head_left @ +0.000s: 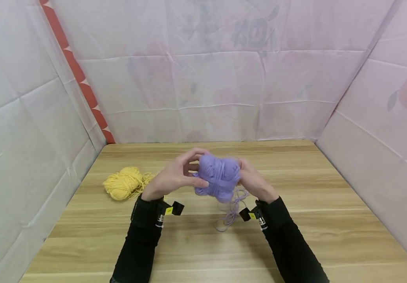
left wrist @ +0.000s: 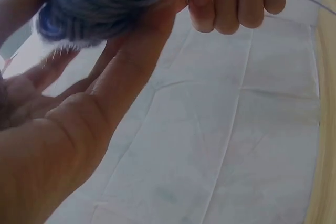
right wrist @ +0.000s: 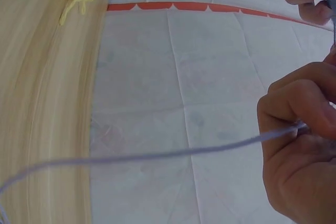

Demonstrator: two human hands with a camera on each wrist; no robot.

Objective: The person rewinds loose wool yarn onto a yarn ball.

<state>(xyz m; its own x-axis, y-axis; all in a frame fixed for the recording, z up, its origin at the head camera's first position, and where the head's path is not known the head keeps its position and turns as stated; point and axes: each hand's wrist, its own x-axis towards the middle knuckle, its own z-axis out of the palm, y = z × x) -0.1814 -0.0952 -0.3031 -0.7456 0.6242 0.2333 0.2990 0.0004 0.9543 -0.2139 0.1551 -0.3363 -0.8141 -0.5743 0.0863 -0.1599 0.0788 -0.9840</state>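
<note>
A purple yarn ball (head_left: 218, 177), wound round its middle with strands, is held up over the table. My left hand (head_left: 175, 177) grips it from the left side, thumb in front and fingers behind. In the left wrist view the yarn ball (left wrist: 105, 3) sits between thumb and fingers. Close by its right side, my right hand (head_left: 255, 182) has its fingers curled. The right wrist view shows that hand (right wrist: 304, 135) pinching a purple yarn strand (right wrist: 178, 153), which runs out to the left. Loose loops of the strand (head_left: 234, 208) trail below the ball.
A yellow yarn ball (head_left: 123, 183) with loose strands lies on the wooden table (head_left: 203, 255), left of my left hand. Pale printed sheets (head_left: 189, 78) wall the table at the back and both sides. A red scalloped band (head_left: 79, 72) runs down the back left corner.
</note>
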